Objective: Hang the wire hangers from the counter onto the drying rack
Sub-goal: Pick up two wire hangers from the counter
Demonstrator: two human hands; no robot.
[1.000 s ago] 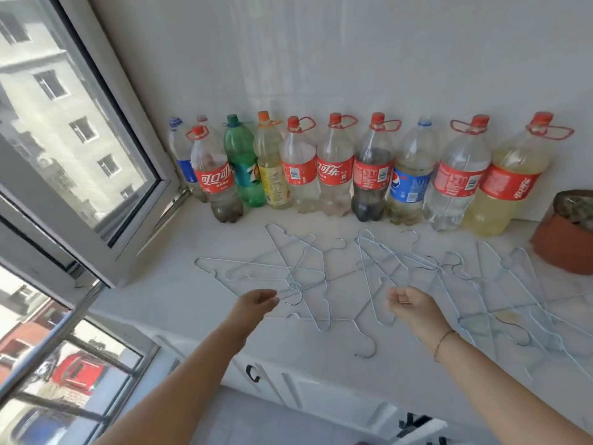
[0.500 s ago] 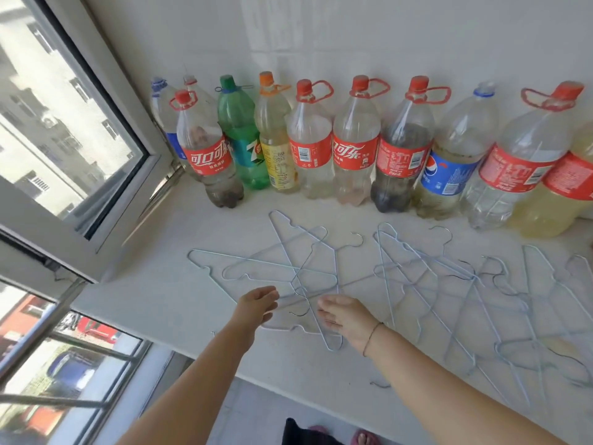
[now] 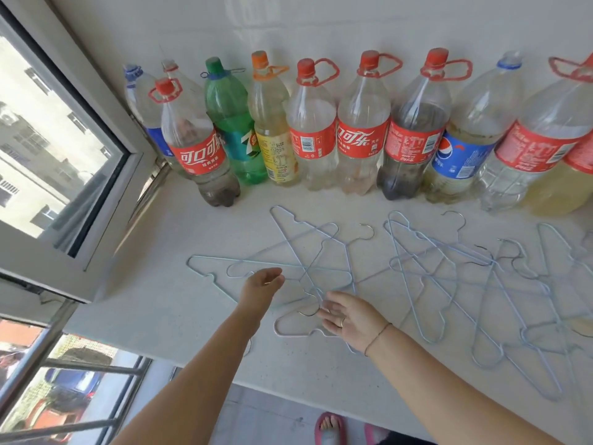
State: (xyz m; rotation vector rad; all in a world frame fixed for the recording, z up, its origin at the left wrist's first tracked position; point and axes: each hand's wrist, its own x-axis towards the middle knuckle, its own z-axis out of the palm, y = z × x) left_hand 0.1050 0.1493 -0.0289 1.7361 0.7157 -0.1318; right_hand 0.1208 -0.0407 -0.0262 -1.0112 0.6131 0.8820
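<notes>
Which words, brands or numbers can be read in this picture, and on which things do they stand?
"可口可乐": red label, front left bottle.
"7": label of the green bottle.
"可口可乐": red label, middle bottle.
"Coca-Cola": red label, bottle with dark liquid.
Blue-label bottle: round logo only; its words are too small.
Yellow-label bottle and all fine print: too small to read.

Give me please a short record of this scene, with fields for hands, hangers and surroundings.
wire hangers: many, overlapping, flat on the counter
left hand: open, fingers relaxed, above the hangers, gripping nothing
right hand: open, fingers spread, over the hangers, gripping nothing
bottles: row standing against the wall behind the hangers
drying rack: not in view
</notes>
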